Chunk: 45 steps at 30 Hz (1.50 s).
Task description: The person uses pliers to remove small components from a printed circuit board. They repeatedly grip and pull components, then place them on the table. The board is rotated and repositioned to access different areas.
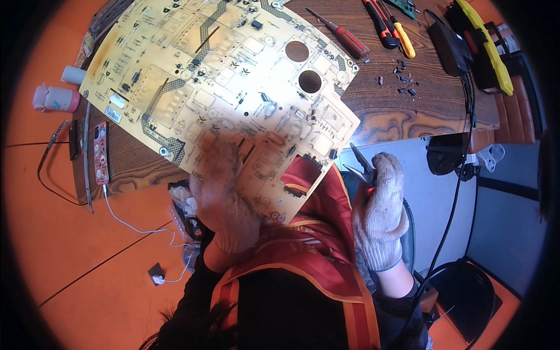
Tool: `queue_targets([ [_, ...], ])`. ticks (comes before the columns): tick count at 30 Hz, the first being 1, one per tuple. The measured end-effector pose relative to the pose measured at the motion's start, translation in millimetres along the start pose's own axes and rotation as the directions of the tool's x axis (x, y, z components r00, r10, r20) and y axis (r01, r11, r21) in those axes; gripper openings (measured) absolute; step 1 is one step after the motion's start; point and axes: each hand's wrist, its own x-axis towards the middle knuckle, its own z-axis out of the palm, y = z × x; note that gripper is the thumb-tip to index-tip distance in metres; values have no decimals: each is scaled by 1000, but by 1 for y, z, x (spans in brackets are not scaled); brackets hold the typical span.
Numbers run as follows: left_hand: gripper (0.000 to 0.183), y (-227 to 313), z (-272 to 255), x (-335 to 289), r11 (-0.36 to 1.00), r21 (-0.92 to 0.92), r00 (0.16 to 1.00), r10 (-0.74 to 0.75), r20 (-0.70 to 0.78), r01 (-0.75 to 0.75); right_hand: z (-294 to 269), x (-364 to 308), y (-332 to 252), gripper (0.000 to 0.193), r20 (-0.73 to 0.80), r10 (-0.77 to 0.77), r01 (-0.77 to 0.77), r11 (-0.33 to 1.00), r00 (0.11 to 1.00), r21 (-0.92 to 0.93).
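A large yellow-tan circuit board [224,87] with printed markings, two round holes and a square cutout lies tilted across the table's front edge. Its near corner overhangs my red apron [315,245]. My left hand [224,195], in a knitted work glove, grips the board's near left edge; motion blurs its fingers, and the part beneath the board is hidden. Just off the near right edge, my gloved right hand [382,210] is closed around a pair of pliers [363,168]. The jaws are parted and point up toward the board, with nothing visible between them.
On the brown wooden table [402,125] are small loose components [402,79], a red screwdriver [341,35], a utility knife [382,26] and a yellow-handled tool [403,41]. A black adapter [448,49] trails cables at right. A phone [101,151] with a white cable lies left, near a pink-and-white cup [55,98].
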Motion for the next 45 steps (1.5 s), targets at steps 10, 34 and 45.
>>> queue_targets([
  [10, 40, -23, 3, -2, 895, 435, 973, 10, -231, 94, 3, 14, 10, 41, -18, -142, 127, 929, 990, -346],
  [34, 26, -18, 17, -8, 248, 912, 912, 336, 235, -327, -6, 28, 12, 40, 587, 209, -83, 969, 782, -234],
  [45, 29, -50, 20, -1, 610, 750, 868, 486, -100, -255, 17, -5, 30, 17, 907, -146, -915, 29, 395, 403],
])
